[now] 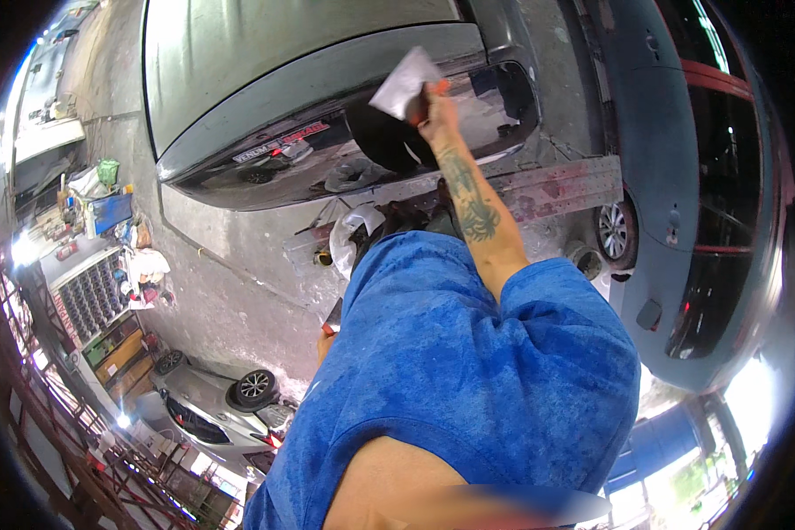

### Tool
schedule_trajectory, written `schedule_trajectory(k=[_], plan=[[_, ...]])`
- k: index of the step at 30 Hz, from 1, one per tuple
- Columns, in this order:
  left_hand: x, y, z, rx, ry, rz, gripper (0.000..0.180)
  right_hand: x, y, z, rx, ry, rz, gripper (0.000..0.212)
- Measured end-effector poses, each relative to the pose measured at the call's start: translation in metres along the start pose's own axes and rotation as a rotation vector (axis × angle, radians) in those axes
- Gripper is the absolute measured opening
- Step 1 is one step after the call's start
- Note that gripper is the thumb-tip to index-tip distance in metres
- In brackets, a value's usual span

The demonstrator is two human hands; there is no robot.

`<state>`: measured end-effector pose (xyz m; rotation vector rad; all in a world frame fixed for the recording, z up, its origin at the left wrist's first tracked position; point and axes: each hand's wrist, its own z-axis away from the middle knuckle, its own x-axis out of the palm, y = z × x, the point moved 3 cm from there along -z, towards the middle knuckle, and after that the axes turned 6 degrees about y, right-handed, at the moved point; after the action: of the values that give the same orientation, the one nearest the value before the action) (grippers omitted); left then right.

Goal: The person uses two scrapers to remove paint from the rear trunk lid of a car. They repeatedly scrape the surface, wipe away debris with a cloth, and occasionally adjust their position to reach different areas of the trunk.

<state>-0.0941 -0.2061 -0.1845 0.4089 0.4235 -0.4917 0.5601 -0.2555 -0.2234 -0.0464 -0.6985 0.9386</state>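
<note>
In front of me, a grey car panel (309,53) borders a glossy, dark, curved car part (238,181) that carries a printed sticker and reflections. Over this part, my right hand (435,117) is closed on a flat, pale, roughly square plate (405,86) with orange showing at the fingers. The plate is slightly blurred, and whether it touches the surface I cannot tell. Low at my left side, my left hand (324,343) is partly hidden behind my blue shirt. Its fingers close on an orange-handled tool (329,329) with a dark flat blade, perhaps a scraper.
A stained plank (556,187) runs at knee height to the right, near a small can (583,258). A grey-blue car (671,194) stands at the right. At the left are a cluttered bench (106,212) and a silver car (212,411).
</note>
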Motion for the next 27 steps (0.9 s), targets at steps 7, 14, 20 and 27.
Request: schedule_trajectory(k=[7,14,20,27], plan=[[-0.007,0.020,-0.004,0.034,0.005,-0.040,0.037,-0.026,-0.036,-0.034,-0.259,-0.136,-0.115,0.019],[-0.007,0.025,-0.005,0.049,0.006,-0.053,0.037,-0.026,-0.054,-0.039,-0.163,-0.022,-0.124,0.010],[-0.001,0.026,-0.002,0.051,-0.002,-0.051,0.038,-0.019,-0.059,-0.034,-0.151,-0.044,-0.104,0.015],[0.004,0.024,0.001,0.051,-0.004,-0.051,0.038,-0.023,-0.061,-0.040,-0.073,-0.013,0.004,0.016]])
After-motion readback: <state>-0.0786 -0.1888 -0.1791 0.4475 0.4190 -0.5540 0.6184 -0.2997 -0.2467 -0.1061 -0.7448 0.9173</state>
